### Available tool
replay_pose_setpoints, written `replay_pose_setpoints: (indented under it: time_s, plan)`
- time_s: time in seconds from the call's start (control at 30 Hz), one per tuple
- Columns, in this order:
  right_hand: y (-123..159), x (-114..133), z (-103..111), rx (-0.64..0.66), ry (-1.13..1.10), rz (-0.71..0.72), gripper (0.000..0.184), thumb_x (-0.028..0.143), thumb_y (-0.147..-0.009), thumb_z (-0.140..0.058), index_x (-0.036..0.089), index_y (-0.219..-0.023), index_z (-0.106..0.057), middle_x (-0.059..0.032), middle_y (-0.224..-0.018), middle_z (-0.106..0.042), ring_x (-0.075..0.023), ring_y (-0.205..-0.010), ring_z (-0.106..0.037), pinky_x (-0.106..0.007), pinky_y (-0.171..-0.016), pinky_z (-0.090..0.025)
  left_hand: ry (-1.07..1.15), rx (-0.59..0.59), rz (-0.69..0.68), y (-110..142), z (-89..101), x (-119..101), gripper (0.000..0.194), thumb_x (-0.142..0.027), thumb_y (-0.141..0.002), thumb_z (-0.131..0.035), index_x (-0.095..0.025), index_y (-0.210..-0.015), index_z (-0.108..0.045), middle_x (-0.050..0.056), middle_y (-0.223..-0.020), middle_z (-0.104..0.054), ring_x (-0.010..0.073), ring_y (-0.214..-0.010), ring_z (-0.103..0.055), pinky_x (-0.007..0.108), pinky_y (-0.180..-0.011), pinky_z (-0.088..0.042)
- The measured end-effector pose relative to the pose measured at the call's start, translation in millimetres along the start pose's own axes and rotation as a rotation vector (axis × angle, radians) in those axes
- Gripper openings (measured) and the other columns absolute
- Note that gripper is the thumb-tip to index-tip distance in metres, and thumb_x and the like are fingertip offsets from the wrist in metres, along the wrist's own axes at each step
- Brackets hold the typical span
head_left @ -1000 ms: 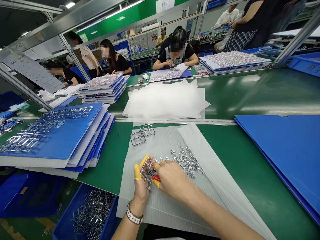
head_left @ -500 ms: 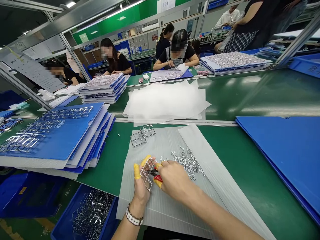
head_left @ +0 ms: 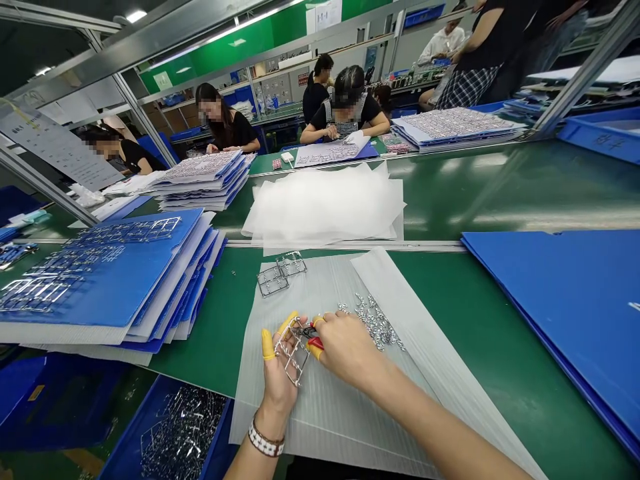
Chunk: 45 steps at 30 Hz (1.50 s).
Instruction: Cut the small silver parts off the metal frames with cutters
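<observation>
My left hand (head_left: 281, 373), with yellow finger cots, holds a shiny metallic sprue frame (head_left: 295, 353) tilted over its palm. My right hand (head_left: 345, 347) grips red-handled cutting pliers (head_left: 315, 342), whose dark jaws reach the upper right side of that frame. Small silvery parts (head_left: 377, 323) lie in a loose heap just beyond my right hand. Two further sprue frames (head_left: 281, 273) rest at the top left of the white foam sheet (head_left: 320, 427) under my hands. Whether the jaws touch a part is too small to tell.
At left, a stack of blue sheets (head_left: 135, 273) carries more frames. Below it a blue bin (head_left: 120, 440) holds emptied-looking sprues. White sheets (head_left: 325, 203) lie ahead, and a blue board (head_left: 555, 293) is at right. Several people (head_left: 345, 107) sit across the bench.
The frame in my left hand has turned to face more upward. The pliers have moved up slightly along its right side with my right hand. The whole view has shifted a little.
</observation>
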State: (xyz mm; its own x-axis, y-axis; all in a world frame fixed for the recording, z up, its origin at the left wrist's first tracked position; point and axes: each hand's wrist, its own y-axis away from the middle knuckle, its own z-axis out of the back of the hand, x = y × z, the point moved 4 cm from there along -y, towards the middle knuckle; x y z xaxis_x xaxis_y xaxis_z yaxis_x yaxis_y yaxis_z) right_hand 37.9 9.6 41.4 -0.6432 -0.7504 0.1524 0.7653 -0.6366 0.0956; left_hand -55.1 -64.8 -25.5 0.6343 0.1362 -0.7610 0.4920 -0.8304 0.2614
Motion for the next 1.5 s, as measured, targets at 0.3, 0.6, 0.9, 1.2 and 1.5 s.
replay_pose_setpoints:
  time_s: [0.3,0.6,0.9,1.2,1.5]
  plan:
    - [-1,-1,0,0.002,0.007,0.002,0.026,0.038,-0.084,-0.054,0.015,-0.087,-0.066,-0.0106,-0.081,-0.066,-0.0262,-0.075,-0.063,-0.033,-0.064,-0.044,-0.021,-0.014,-0.013,0,2.7,3,0.061,-0.063,-0.081,-0.040,-0.014,-0.105,-0.068,0.014,-0.113,-0.066,0.0282,-0.114,-0.054,0.038,-0.100,-0.037]
    - [0,2,1,-0.008,0.036,0.040,0.018,0.029,-0.083,-0.056,0.014,-0.086,-0.066,-0.0110,-0.080,-0.066,-0.0251,-0.074,-0.062,-0.032,-0.063,-0.043,-0.031,-0.001,-0.012,0,1.8,2,0.061,-0.063,-0.081,-0.041,-0.014,-0.105,-0.068,0.014,-0.111,-0.067,0.0277,-0.111,-0.056,0.038,-0.100,-0.038]
    - [16,5,-4,0.008,0.051,0.043,0.024,0.035,-0.081,-0.058,0.013,-0.088,-0.064,-0.0133,-0.086,-0.064,-0.0294,-0.084,-0.059,-0.039,-0.072,-0.042,0.134,-0.051,0.063,-8,4.1,-12,0.065,-0.064,-0.081,-0.038,-0.010,-0.101,-0.068,0.018,-0.115,-0.063,0.0281,-0.101,-0.062,0.038,-0.094,-0.042]
    - [18,20,-11,0.020,0.033,0.069,0.024,0.034,-0.080,-0.059,0.012,-0.090,-0.065,-0.0131,-0.086,-0.065,-0.0295,-0.083,-0.060,-0.039,-0.072,-0.042,0.085,-0.094,0.016,-8,7.8,-9,0.065,-0.065,-0.081,-0.037,-0.011,-0.102,-0.068,0.016,-0.115,-0.064,0.0265,-0.102,-0.062,0.035,-0.091,-0.044]
    - [15,23,-16,0.015,0.027,0.072,0.024,0.033,-0.080,-0.059,0.013,-0.090,-0.065,-0.0130,-0.085,-0.065,-0.0288,-0.083,-0.060,-0.038,-0.072,-0.041,0.057,-0.106,-0.032,-6,5.7,-10,0.063,-0.064,-0.082,-0.037,-0.014,-0.103,-0.068,0.014,-0.117,-0.064,0.0257,-0.104,-0.060,0.036,-0.093,-0.043]
